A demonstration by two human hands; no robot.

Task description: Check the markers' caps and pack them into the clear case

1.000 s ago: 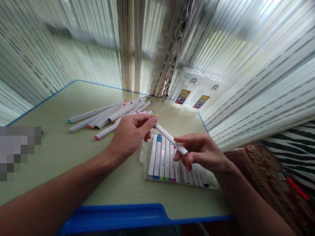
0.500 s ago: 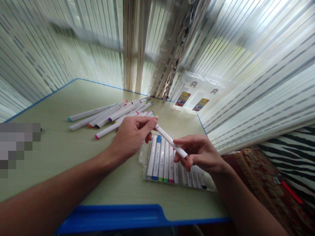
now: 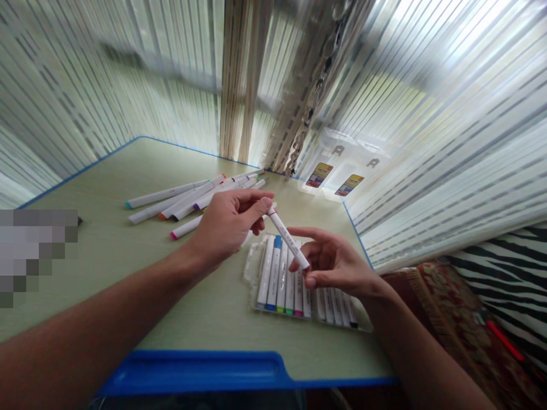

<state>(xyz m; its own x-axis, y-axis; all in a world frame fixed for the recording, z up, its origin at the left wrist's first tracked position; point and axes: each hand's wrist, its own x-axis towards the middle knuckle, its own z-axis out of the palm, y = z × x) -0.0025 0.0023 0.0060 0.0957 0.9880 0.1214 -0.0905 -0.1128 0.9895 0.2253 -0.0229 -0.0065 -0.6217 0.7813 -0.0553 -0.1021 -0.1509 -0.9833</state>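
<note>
A white marker (image 3: 290,242) slants downward to the right between my hands, with small print along its barrel. My left hand (image 3: 233,219) is closed, pinching its upper end between thumb and fingers. Around its lower end, the fingers of my right hand (image 3: 337,265) curl loosely, the index finger stretched along behind the barrel and the thumb by the tip. Beneath my right hand lies a clear plastic case (image 3: 252,267) with several white markers (image 3: 272,285) in a row, their ends in blue, green, pink and black. My right hand hides part of that row.
Behind my left hand, several loose markers (image 3: 183,202) lie in a pile on the pale table (image 3: 192,319). Clear case parts with two labels (image 3: 335,176) stand at the back right corner. Striped curtains (image 3: 171,74) hang around the table. A blue tray edge (image 3: 205,367) runs along the front.
The marker has turned steeper, with its print now showing, and its lower end has moved left. My right hand has shifted left with it. The view has moved slightly.
</note>
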